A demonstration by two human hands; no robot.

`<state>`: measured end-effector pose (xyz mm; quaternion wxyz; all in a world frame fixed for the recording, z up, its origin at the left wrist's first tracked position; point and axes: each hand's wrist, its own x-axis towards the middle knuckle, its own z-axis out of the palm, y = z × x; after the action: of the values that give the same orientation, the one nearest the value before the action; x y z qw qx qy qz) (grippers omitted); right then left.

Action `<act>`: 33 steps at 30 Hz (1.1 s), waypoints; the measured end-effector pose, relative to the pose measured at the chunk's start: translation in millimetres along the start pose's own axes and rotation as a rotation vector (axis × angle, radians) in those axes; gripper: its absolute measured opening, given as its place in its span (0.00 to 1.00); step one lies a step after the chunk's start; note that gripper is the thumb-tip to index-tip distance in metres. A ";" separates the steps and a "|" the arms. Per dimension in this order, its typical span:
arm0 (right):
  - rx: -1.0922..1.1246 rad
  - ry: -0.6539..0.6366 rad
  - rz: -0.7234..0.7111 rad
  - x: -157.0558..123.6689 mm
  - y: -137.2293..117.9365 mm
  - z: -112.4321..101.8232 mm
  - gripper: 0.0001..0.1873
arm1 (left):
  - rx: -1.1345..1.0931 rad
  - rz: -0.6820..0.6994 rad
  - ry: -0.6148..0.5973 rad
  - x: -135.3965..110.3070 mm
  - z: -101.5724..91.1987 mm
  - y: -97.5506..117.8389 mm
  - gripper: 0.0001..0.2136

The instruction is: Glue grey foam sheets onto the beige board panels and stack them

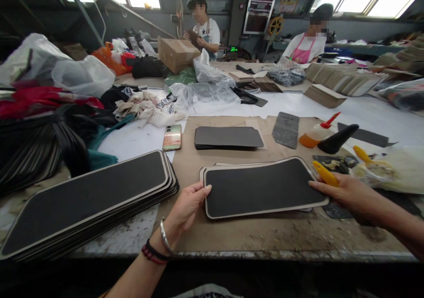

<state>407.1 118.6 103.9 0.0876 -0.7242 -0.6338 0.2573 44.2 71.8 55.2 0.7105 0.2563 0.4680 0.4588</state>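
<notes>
A black rectangular panel (258, 187) with a pale border and rounded corners is held in front of me, slightly raised and tilted. My left hand (190, 203) pinches its left edge, thumb on top. At the right edge, my right hand (347, 194) grips the panel with the thumb on its face, and a yellow-handled tool (326, 174) is tucked in the same hand. The tool's working end is hidden. Beneath the held panel, edges of other pale sheets (202, 173) show. Left of my hands lies a thick stack of similar bordered panels (96, 196).
Behind the panel lies a pile of grey boards (228, 137), with a phone (172, 137) beside it. To the right are an orange-filled bottle (311, 137), a black cone-shaped object (338, 140) and a second yellow handle (362, 154). Two people (208, 31) (303, 46) are across the table.
</notes>
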 end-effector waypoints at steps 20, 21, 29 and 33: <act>0.453 -0.221 0.162 -61.8 0.4 67.9 0.20 | 0.026 -0.219 0.187 -43.4 -32.1 -16.3 0.13; 0.460 -0.247 0.174 -64.9 0.7 71.7 0.20 | 0.036 -0.234 0.192 -44.9 -33.8 -17.2 0.11; 0.474 -0.314 0.197 -68.9 4.6 76.5 0.18 | 0.038 -0.237 0.200 -45.4 -30.1 -16.0 0.06; 0.459 -0.281 0.215 -67.9 6.5 82.8 0.17 | 0.056 -0.217 0.242 -44.5 -29.3 -18.0 0.06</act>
<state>368.4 35.5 48.2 0.1325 -0.7058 -0.4844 0.4997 18.9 22.1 47.5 0.6869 0.1670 0.5876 0.3937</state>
